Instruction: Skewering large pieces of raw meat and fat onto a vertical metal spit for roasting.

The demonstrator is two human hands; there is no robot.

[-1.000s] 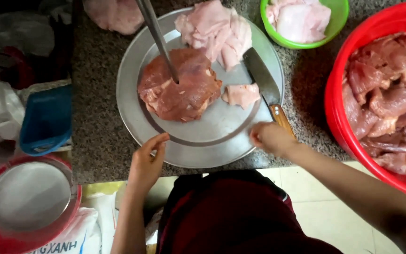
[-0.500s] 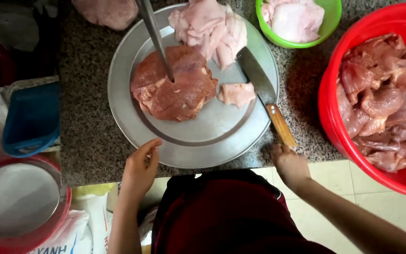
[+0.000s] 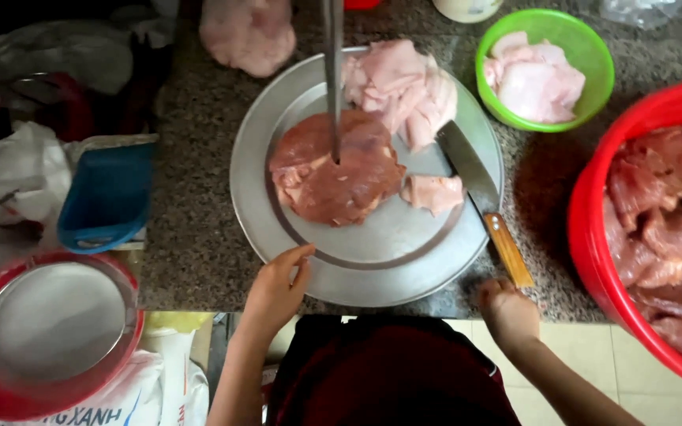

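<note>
A round metal tray (image 3: 372, 272) lies on the speckled stone counter. On it sits a dark red slab of meat (image 3: 333, 170), with pale pink slices (image 3: 400, 87) behind it and one small pale piece (image 3: 434, 192) beside it. A thin metal rod (image 3: 331, 71) comes down from the top edge onto the slab. A knife (image 3: 479, 197) with a wooden handle rests on the tray's right side. My left hand (image 3: 276, 288) lies on the tray's near rim, fingers spread. My right hand (image 3: 505, 309) is curled at the counter edge, just below the knife handle and holding nothing.
A big red basin (image 3: 593, 252) of raw meat stands at the right. A green bowl (image 3: 593, 95) of pale meat is at the back right, a blue tub (image 3: 108, 197) at the left, and a red-rimmed lid (image 3: 49, 331) at the lower left. White bags lie nearby.
My right hand has let go of the knife handle and dropped back to the counter edge. My left hand stays at the tray's near rim. The knife lies still.
</note>
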